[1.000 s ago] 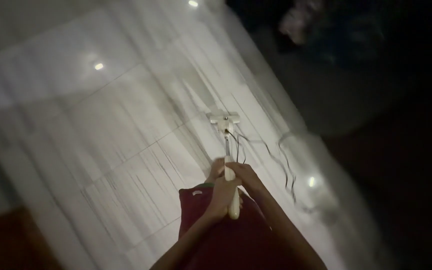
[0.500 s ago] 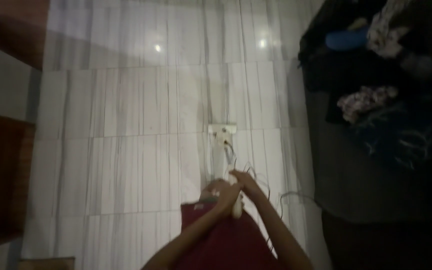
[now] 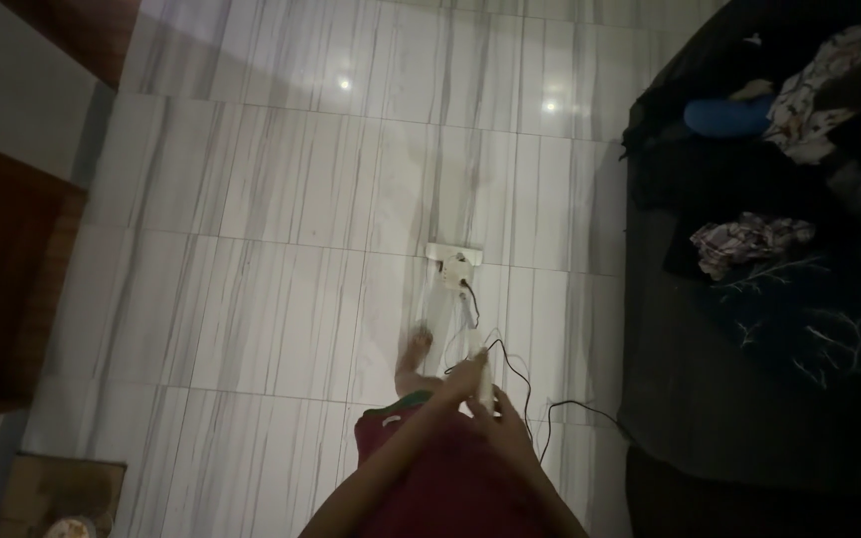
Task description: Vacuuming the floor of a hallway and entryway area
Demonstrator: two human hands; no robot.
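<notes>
While hands grip vacuum (corded).

No packages, labels, signs or screens are in view.

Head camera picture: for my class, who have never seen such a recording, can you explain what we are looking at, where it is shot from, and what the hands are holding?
The camera sits on a person's head and looks straight down, so you see their own arms, red garment and a bare foot. The left hand and the right hand both grip the pale handle of a corded floor cleaner. Its white head rests on the grey-streaked tiled floor, and a thin black cord trails to the right. On the right is a dark sofa with crumpled clothes and a blue object. Brown wooden furniture stands at the left edge.
</notes>
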